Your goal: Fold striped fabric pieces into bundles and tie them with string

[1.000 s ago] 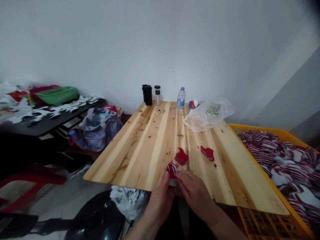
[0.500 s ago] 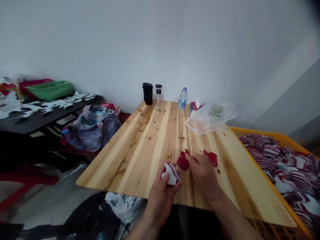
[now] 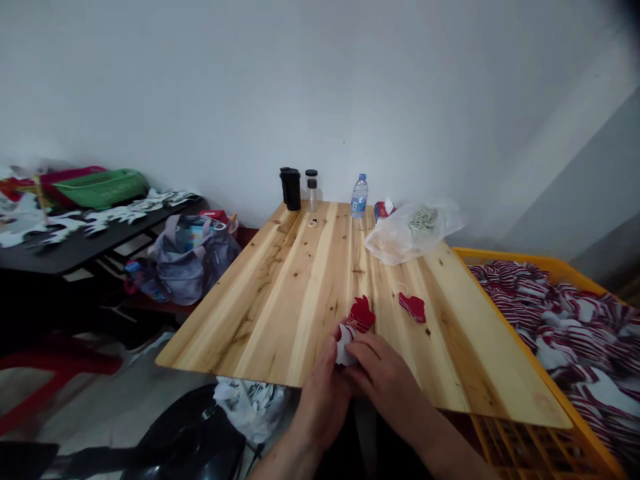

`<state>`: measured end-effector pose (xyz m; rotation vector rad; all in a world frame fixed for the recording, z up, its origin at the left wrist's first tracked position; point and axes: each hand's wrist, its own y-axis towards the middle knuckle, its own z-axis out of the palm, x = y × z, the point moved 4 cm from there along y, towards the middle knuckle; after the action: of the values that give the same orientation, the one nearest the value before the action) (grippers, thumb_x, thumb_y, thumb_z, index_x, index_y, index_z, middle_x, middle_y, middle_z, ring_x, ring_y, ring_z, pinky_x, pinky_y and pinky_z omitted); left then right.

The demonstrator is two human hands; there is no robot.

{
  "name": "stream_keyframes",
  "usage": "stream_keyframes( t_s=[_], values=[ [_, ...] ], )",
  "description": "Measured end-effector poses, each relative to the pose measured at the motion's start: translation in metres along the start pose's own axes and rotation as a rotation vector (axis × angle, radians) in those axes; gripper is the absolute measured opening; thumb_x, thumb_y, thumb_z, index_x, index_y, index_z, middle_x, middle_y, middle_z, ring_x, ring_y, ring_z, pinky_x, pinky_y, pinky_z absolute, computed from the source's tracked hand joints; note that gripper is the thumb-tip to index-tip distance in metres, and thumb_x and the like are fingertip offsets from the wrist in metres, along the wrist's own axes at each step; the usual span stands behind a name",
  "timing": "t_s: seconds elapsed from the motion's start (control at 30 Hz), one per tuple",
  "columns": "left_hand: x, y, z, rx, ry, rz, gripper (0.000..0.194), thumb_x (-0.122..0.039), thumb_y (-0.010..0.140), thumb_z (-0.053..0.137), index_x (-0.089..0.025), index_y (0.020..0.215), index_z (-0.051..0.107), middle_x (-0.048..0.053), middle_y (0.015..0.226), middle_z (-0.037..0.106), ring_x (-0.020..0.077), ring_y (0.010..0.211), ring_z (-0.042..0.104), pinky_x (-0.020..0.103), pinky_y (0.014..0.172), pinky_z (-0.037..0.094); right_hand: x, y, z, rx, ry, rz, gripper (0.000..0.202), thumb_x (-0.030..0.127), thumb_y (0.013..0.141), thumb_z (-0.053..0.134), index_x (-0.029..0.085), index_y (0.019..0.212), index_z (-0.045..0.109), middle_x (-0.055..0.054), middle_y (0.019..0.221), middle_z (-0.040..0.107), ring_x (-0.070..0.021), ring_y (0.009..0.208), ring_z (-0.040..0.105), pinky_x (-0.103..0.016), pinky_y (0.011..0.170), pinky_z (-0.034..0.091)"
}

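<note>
The head view shows the person's left hand (image 3: 323, 383) and right hand (image 3: 383, 377) meeting at the near edge of the wooden counter (image 3: 300, 293), both curled around a small red-and-white piece (image 3: 345, 341) pinched between their fingertips just above the boards. Just beyond it, a stack of red cutouts (image 3: 362, 313) lies flat on the counter, and a second red stack (image 3: 413, 307) sits a little further toward the right edge, with a thin loop of string beside it. Along the right edge stands a yellow crate (image 3: 550, 440) heaped with red-and-white striped pieces (image 3: 555, 313). Toward the far edge lies a clear plastic bag (image 3: 407, 237) with a small red box (image 3: 383, 210) behind it. At the far edge itself stand a water bottle (image 3: 359, 196), a clear jar (image 3: 311, 189) and a black tumbler (image 3: 291, 189), close to the wall.
</note>
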<state>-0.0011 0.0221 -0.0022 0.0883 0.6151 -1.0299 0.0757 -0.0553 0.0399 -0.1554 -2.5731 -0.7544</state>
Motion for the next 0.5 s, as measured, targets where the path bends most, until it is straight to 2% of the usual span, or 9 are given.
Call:
stream_keyframes(
  t_s=[0.07, 0.23, 0.4, 0.5],
  values=[
    [0.005, -0.005, 0.002, 0.031, 0.017, -0.017, 0.042, -0.038, 0.091, 0.059, -0.022, 0.130, 0.058, 0.010, 0.133, 0.060, 0.0255, 0.128, 0.051, 0.039, 0.108, 0.040, -0.006, -0.005, -0.001, 0.024, 0.125, 0.064, 0.023, 0.021, 0.092, 0.058, 0.021, 0.115, 0.058, -0.008, 0.114, 0.062, -0.0223, 0.112, 0.057, -0.040, 0.097, 0.052],
    [0.010, -0.014, 0.008, 0.115, 0.117, -0.022, 0.057, -0.023, 0.085, 0.069, -0.029, 0.138, 0.050, 0.008, 0.137, 0.057, 0.0251, 0.130, 0.049, 0.040, 0.110, 0.037, -0.014, -0.017, -0.018, 0.014, 0.324, 0.094, 0.019, 0.023, 0.095, 0.054, 0.025, 0.113, 0.061, -0.006, 0.111, 0.063, -0.0184, 0.108, 0.059, -0.034, 0.095, 0.051],
    [0.018, -0.013, 0.017, 0.179, 0.160, -0.005, 0.055, -0.019, 0.087, 0.065, -0.030, 0.139, 0.050, 0.006, 0.145, 0.050, 0.0249, 0.133, 0.046, 0.039, 0.111, 0.035, -0.014, -0.026, -0.030, -0.071, 0.311, 0.140, 0.020, 0.018, 0.098, 0.044, 0.024, 0.105, 0.062, -0.005, 0.101, 0.063, -0.0164, 0.098, 0.061, -0.031, 0.086, 0.052],
    [0.024, -0.007, 0.019, 0.159, 0.161, -0.006, 0.048, -0.026, 0.091, 0.060, -0.029, 0.138, 0.051, 0.006, 0.145, 0.050, 0.0239, 0.134, 0.044, 0.036, 0.110, 0.036, -0.017, -0.031, -0.030, -0.032, 0.243, 0.135, 0.014, 0.021, 0.096, 0.050, 0.022, 0.107, 0.059, -0.007, 0.105, 0.062, -0.0193, 0.104, 0.059, -0.035, 0.090, 0.052]
  ],
)
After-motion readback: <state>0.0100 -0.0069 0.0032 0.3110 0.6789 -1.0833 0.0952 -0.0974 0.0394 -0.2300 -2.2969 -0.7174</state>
